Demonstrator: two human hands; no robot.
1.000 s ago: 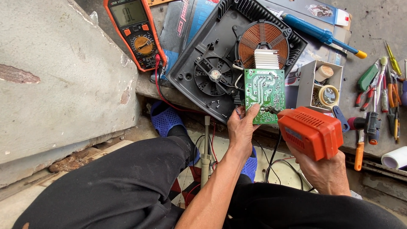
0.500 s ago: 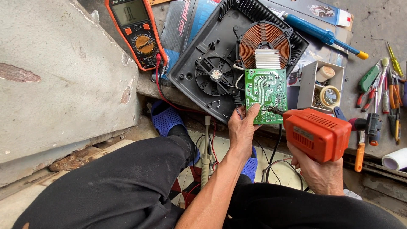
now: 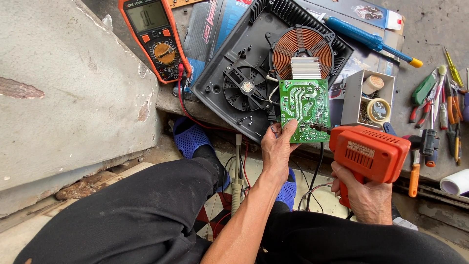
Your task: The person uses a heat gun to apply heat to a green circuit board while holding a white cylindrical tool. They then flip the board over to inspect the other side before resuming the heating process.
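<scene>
Orange meter (image 3: 157, 39) is seen upper left, small parts box (image 3: 370, 98) and hand tools (image 3: 439, 105) right. Green circuit board (image 3: 304, 110) is pinched at its lower edge by left hand (image 3: 277, 149), long axis pointing away, over the open black cooker base (image 3: 244, 73). Orange soldering gun (image 3: 369, 155) is gripped by right hand (image 3: 364, 195), tip pointed left onto the board.

The circuit board (image 3: 304, 110) has a glossy green lacquered face with pale traces. The soldering gun (image 3: 370, 154) is housed in matt orange moulded plastic with ribbed vents. The cooker housing (image 3: 229, 58) is matt black plastic; its coil (image 3: 301, 46) is bright copper wire, and the heat sink (image 3: 306, 67) is bare finned metal. The multimeter (image 3: 155, 36) has an orange rubbery shell. The concrete slab (image 3: 63, 83) is rough, grey and chipped. The trousers (image 3: 132, 220) are matt black cloth.
</scene>
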